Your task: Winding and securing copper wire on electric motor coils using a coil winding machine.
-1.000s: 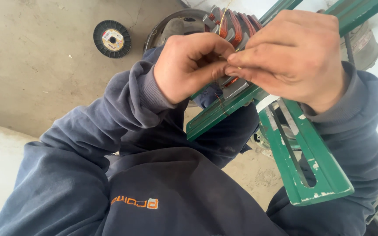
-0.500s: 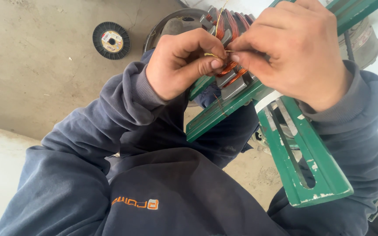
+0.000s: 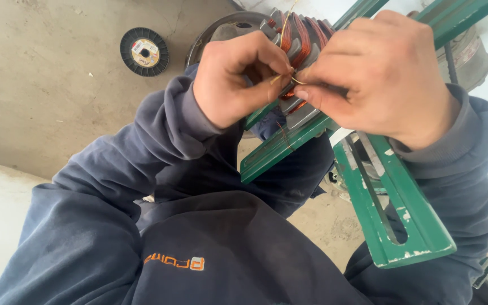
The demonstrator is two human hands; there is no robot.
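Copper wire end [image 3: 285, 78] pinched betw. left hand [image 3: 234, 85] & right hand [image 3: 377, 79] fingers, at wound core [image 3: 299, 45] on green frame [image 3: 391, 209]; risk: overpull snaps thin strand or scrapes enamel on slot edge.

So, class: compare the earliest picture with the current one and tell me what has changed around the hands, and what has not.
The right hand, which covered the left hand's fingers, has drawn back to the right, baring a thin wire that both hands now pinch at the copper windings. Unchanged: the green metal frame, the black wire spool on the concrete floor, and both arms' pose.
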